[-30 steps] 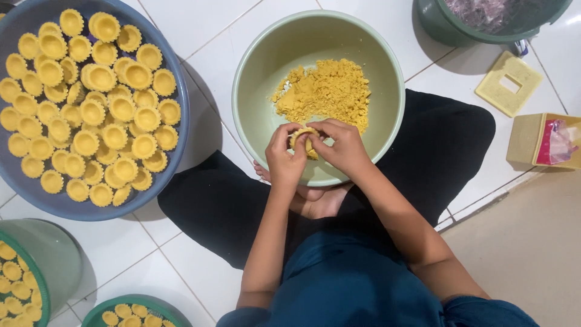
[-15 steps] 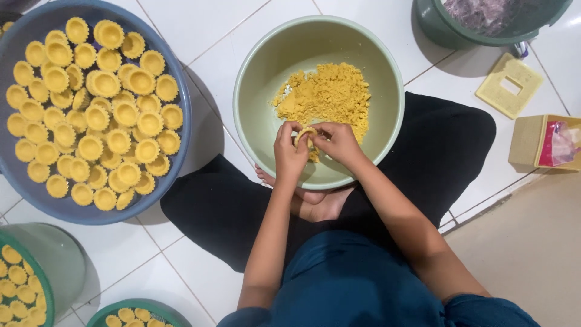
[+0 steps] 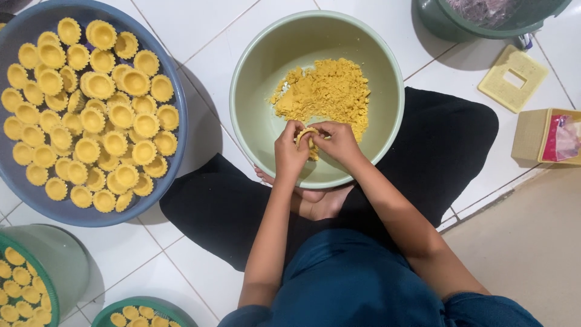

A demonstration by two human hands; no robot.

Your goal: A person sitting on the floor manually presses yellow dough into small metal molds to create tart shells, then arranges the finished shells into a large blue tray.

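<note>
Two bare hands meet over the near rim of our pale green round plastic bowl (image 3: 254, 85), which rests on the white tiled floor (image 3: 200, 36) in front of our crossed legs in black trousers (image 3: 224, 212). Our left hand (image 3: 290, 151) and our right hand (image 3: 339, 144) both pinch one small yellow fluted pastry shell (image 3: 306, 137), the fingers curled round it from either side, so each hand is clenched on that shell. It sits just above the bowl's inner wall, at the near edge of a heap of crumbly yellow dough (image 3: 324, 94) that lies on the bowl's floor.

To our left stands a wide blue-grey round plastic basin (image 3: 175, 151), filled with many finished yellow fluted shells (image 3: 97, 121) piled loosely. At the lower left we see a green-rimmed container (image 3: 51, 290) with more shells in it, and a second green-rimmed container (image 3: 130, 304) with shells at the bottom edge.

At the upper right stands a dark green bucket (image 3: 442, 24), cut off by the frame. Near it on the tiles lies a flat yellow square piece with a square hole (image 3: 499, 85), and beside that an open tan box (image 3: 532, 136) with a pink packet (image 3: 563, 139) inside.
</note>
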